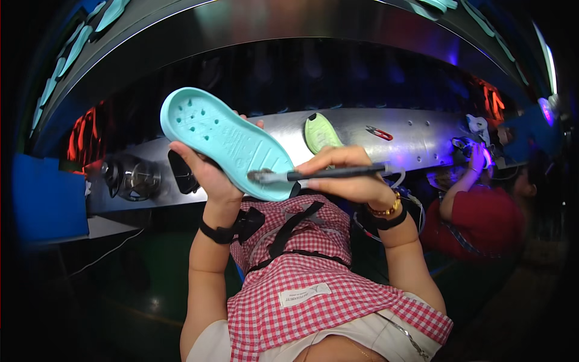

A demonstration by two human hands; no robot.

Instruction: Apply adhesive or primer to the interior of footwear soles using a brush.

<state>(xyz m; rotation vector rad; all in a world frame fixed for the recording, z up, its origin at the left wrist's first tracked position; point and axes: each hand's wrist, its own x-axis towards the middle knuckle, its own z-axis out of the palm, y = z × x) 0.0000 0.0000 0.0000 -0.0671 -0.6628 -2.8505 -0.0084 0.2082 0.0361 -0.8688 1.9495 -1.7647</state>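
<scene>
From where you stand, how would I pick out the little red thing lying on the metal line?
Look at the long silvery metal conveyor shelf curving across the middle. Right of the pale green shoe sole lying on it sits a small red-handled snipping tool, the only red item there and far smaller than the sole.

- The scene was dim, with black vignetting at the corners.
- Glare streaked the curved metal hood (289, 24).
- Purple and orange glows lit the sides.
- Fisheye distortion bent straight edges; the periphery blurred.
</scene>
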